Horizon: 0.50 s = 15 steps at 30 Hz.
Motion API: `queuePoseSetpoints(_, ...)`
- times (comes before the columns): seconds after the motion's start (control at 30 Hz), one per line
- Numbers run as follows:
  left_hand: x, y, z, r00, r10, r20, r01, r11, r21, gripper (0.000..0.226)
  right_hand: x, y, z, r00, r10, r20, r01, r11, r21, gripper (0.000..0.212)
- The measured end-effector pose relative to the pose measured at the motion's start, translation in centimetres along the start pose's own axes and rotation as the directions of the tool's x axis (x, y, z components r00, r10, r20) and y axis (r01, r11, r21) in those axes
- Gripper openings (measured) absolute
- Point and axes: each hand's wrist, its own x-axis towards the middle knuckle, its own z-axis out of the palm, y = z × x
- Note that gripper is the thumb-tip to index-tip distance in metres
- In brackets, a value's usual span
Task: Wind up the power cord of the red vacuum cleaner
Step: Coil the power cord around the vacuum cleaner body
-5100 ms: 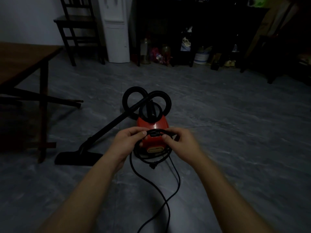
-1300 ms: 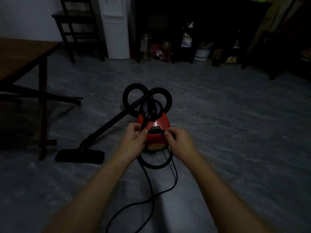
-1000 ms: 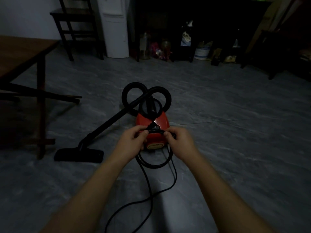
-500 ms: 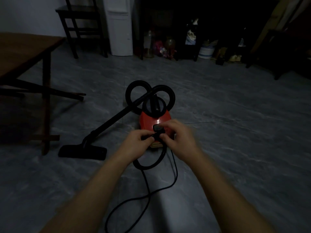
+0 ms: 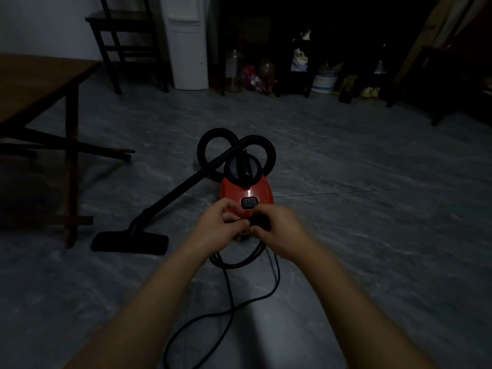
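A small red vacuum cleaner (image 5: pixel 246 191) stands on the grey floor in the middle of the view, its black hose (image 5: pixel 234 147) looped behind it. Its black power cord (image 5: pixel 237 265) hangs in a coiled bundle just in front of it, with a loose tail running down the floor toward me. My left hand (image 5: pixel 219 227) and my right hand (image 5: pixel 279 230) meet at the top of the coil, both pinching the cord close together. The cord's plug is hidden.
The vacuum's black wand and floor nozzle (image 5: pixel 130 242) lie to the left. A wooden table (image 5: pixel 34 86) stands at far left, a dark chair (image 5: pixel 127 43) and a white appliance (image 5: pixel 187 43) at the back. Dark shelves with jars (image 5: pixel 266 73) line the far wall.
My hands have come closer together and dropped slightly in front of the vacuum's rear. The vacuum's switch now shows above my fingers. The loose tail on the floor has shifted a little.
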Motion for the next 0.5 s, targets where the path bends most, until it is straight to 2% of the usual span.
queuePoseSetpoints(0.27, 0.1, -0.3, -0.1, 1.0, 0.026, -0.007, -0.026, 0.999, 0.037, 0.017, 0.1, 0.1, 0.2, 0.998, 0.025, 0.065, -0.029, 0.998, 0.051, 0.026)
queuePoseSetpoints(0.37, 0.1, -0.3, -0.3, 0.998, 0.045, -0.047, -0.042, 0.997, 0.064, 0.019, 0.1, 0.2, 0.1, 0.997, 0.065, 0.036, -0.068, 0.994, 0.088, 0.023)
queuePoseSetpoints(0.5, 0.1, -0.2, -1.1, 0.988, 0.08, -0.134, -0.076, 0.997, 0.034, 0.019, 0.2, 0.5, -0.7, 0.987, 0.136, -0.088, -0.11, 0.96, 0.256, 0.018)
